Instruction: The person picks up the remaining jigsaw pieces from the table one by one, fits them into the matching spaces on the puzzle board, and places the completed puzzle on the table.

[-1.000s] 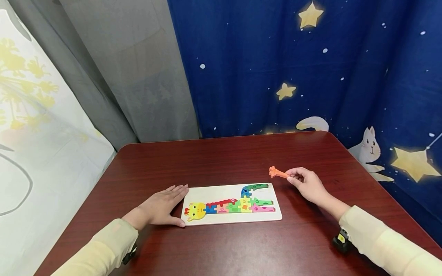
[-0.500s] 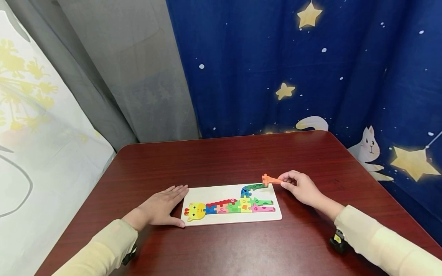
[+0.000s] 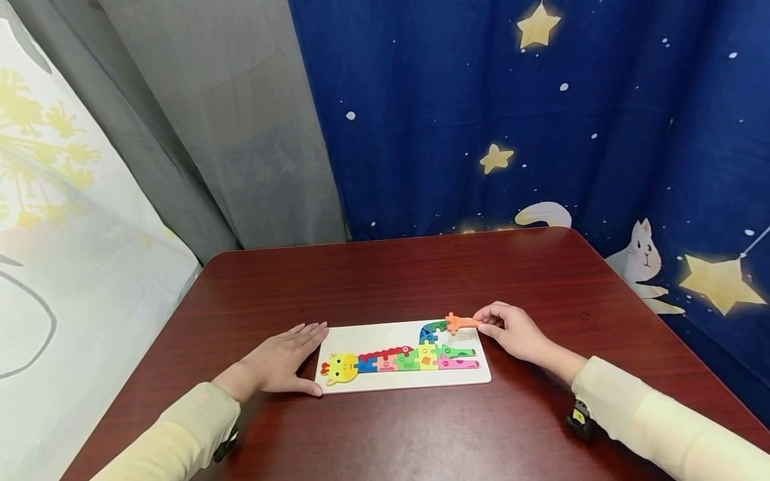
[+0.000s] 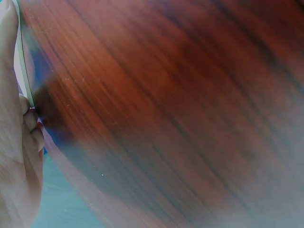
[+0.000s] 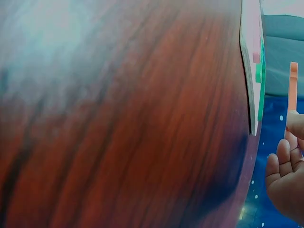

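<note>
On the table lies a white puzzle board (image 3: 373, 334) bearing a giraffe of coloured pieces, its yellow head (image 3: 343, 368) at the left end. My left hand (image 3: 283, 359) rests at the board's left edge, fingers straight, with the thumb at the near corner. Between thumb and fingers, my right hand (image 3: 511, 331) pinches an orange puzzle piece (image 3: 460, 324) by its narrow end. The piece is over the board's far right part and hides some of the dark green piece (image 3: 437, 327). In the right wrist view the orange piece (image 5: 293, 85) stands apart from the board (image 5: 251, 85).
The dark red wooden table (image 3: 385, 427) stretches around the board on all sides. Behind it hang a grey curtain (image 3: 240, 133) and a blue curtain (image 3: 433, 100) with stars. A white cloth (image 3: 72, 267) hangs at the left.
My right hand has moved left and toward me, bringing the orange puzzle piece from beyond the board's far right corner to over the board. The left hand has stayed in place.
</note>
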`<state>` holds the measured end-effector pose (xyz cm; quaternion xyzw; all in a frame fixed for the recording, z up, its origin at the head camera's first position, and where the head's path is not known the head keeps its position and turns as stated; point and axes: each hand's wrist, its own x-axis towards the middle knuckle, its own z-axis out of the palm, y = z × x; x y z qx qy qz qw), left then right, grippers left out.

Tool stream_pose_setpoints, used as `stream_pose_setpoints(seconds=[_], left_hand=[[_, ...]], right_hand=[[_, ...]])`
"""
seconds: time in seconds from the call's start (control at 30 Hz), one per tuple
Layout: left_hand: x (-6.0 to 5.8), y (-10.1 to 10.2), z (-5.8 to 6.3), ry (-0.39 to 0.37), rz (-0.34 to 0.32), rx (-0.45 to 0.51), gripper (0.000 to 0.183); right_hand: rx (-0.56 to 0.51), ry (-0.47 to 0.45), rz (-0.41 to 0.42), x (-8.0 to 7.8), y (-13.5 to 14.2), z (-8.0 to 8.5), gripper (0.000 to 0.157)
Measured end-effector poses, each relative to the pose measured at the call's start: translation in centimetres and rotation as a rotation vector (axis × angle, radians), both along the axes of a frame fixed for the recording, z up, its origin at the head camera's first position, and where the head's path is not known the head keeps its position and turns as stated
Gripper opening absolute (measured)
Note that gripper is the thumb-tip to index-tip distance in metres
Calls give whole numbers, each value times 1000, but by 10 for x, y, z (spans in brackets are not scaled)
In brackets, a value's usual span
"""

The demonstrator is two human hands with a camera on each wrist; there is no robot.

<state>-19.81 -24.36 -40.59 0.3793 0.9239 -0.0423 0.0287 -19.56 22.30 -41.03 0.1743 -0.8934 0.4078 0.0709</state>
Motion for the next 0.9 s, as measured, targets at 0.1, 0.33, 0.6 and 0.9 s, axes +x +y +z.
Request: stream_pose_setpoints(seconds=[0.1,0.33,0.6,0.9], left_hand=[[0,0,0,-1,3,-1,114],[0,0,0,4,-4,0,114],[0,0,-1,6,-5,-7,114],[-1,0,-1,1,1,-7,114]], right_hand=[[11,-1,16,0,-3,-1,12],[24,-10,62,-3,-9,-5,14],[45,-22,88,-7,-14,-9,13],[62,-50,81,-8,-16,-10,12]])
